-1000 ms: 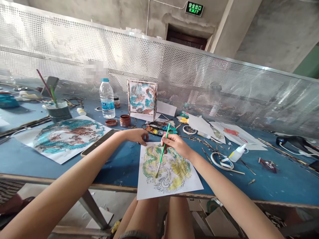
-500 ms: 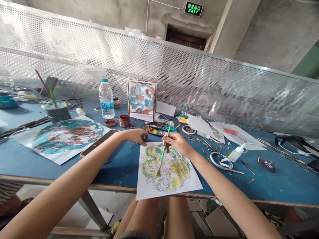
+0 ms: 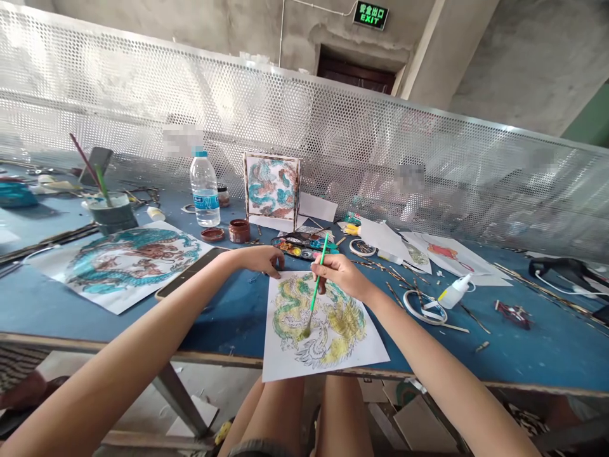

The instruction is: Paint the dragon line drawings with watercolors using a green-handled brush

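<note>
A sheet of paper with a dragon drawing [image 3: 349, 352] lies at the table's front edge, its lower edge overhanging slightly. Yellow and green paint covers much of the drawing; the lower middle is still line work. In my right hand [image 3: 337, 274] is a green paintbrush [image 3: 320, 271], pinched between thumb and fingers. Its yellowish bristles touch the paper left of the middle. My left hand [image 3: 265, 260] rests at the sheet's top left corner, fingers bent downward and apart, gripping nothing. Just behind both hands sits a paint palette [image 3: 297, 249] with several colours.
Left are a painted blue dragon sheet [image 3: 107, 298], a dark phone-like slab [image 3: 190, 277] and a brush cup [image 3: 114, 216]. Behind stand a water bottle [image 3: 205, 197], brown paint jar [image 3: 238, 231] and framed picture [image 3: 272, 187]. Right are a glue bottle [image 3: 453, 293], tape ring [image 3: 419, 311] and twigs.
The brush tip has shifted slightly right along the paper, and the brush stands a little more upright. My left hand stays at the sheet's corner.
</note>
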Tool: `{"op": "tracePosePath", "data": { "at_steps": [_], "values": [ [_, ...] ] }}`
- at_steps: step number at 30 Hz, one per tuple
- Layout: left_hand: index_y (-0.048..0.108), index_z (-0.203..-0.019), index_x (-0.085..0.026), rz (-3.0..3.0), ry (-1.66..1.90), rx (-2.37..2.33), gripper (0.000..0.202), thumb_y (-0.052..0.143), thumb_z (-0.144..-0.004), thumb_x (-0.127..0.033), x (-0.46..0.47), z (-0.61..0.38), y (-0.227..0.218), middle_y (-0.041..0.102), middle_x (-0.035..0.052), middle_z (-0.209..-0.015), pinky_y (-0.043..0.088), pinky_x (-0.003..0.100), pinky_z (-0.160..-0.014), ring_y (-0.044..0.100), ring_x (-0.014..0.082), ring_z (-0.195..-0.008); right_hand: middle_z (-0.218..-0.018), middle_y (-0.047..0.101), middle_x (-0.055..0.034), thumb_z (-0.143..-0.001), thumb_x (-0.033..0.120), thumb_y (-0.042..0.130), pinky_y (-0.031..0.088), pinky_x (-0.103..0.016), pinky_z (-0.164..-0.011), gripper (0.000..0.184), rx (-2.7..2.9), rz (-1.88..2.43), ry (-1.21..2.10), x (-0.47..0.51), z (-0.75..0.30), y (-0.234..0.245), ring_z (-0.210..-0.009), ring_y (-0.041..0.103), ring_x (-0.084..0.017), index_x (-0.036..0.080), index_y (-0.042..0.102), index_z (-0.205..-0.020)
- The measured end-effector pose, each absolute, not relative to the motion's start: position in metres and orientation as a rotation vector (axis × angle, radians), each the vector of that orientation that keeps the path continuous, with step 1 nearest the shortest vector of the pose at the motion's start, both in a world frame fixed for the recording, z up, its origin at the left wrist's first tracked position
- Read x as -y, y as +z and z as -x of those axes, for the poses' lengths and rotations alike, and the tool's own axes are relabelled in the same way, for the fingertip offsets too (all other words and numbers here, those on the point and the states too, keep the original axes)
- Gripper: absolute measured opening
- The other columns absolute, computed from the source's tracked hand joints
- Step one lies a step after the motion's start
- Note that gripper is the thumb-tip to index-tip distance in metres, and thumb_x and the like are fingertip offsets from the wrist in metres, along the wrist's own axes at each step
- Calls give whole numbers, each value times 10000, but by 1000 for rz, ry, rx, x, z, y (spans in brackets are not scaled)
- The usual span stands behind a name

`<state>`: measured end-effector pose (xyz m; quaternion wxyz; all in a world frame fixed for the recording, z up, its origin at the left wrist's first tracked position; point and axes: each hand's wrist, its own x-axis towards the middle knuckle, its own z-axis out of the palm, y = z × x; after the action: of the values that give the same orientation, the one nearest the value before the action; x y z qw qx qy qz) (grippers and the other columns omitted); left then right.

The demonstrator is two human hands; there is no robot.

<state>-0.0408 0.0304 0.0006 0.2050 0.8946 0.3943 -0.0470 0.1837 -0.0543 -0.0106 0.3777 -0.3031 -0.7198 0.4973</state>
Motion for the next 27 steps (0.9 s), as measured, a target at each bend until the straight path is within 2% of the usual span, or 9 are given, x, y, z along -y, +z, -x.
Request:
{"op": "tracePosePath", "data": {
  "at_steps": [10, 19, 27],
  "values": [
    [589, -957, -135, -2507, -136, -1084, 417, 600, -639, -404, -30, 40, 1, 625, 32, -787, 408, 239, -604, 566, 180, -710, -543, 552, 30, -771, 431, 608, 484, -216, -466, 314, 1776, 782, 1256, 53, -186, -9, -455, 590, -101, 138, 550, -674],
    [580, -948, -140, -2487, -109, -1080, 412, 597, -646, -420, -30, 41, 0, 600, 11, -740, 397, 223, -578, 550, 158, -679, -584, 594, 11, -777, 408, 610, 523, -242, -527, 276, 1772, 680, 1395, 75, -160, -8, -527, 632, -127, 140, 572, -723],
    [584, -930, -140, -2486, -100, -1064, 397, 615, -633, -401, -33, 41, -2, 601, 15, -753, 403, 223, -593, 550, 159, -686, -581, 572, 22, -781, 417, 599, 506, -245, -541, 281, 1789, 743, 1274, 71, -168, -7, -522, 624, -124, 151, 556, -700]
  ]
}}
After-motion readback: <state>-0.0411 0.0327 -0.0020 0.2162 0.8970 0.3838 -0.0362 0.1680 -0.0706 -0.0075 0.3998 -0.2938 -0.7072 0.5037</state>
